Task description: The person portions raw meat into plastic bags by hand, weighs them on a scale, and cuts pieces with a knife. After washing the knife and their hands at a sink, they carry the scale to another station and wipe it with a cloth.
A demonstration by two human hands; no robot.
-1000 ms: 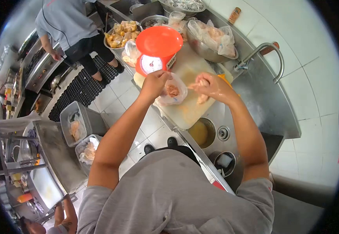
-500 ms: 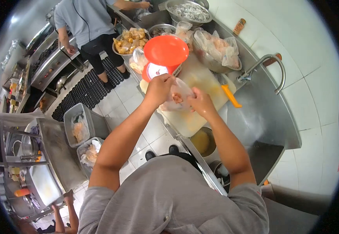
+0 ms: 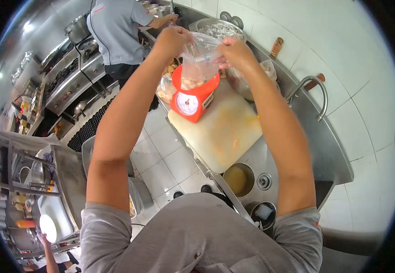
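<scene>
A clear plastic bag [image 3: 198, 63] stretches upright between my two hands, its bottom with pale pieces, perhaps meat, at the pan of a red dial scale [image 3: 195, 105]. My left hand [image 3: 173, 42] pinches the bag's upper edge on the left. On the right side, the fingers of my right hand [image 3: 234, 53] are closed on the same edge. The scale stands on the far part of a stained white cutting board [image 3: 220, 136]. My right forearm covers much of the board's right side.
A steel faucet [image 3: 325, 95] arches over the sink at right. A pot of yellowish liquid [image 3: 238, 179] sits near the front edge. Behind the scale is a bowl of greyish food [image 3: 222, 31]. A co-worker [image 3: 118, 32] stands at far left.
Both hands have moved up and away with the bag, from in front of the scale to above its pan. The bag now hangs upright, its lower end at the pan.
</scene>
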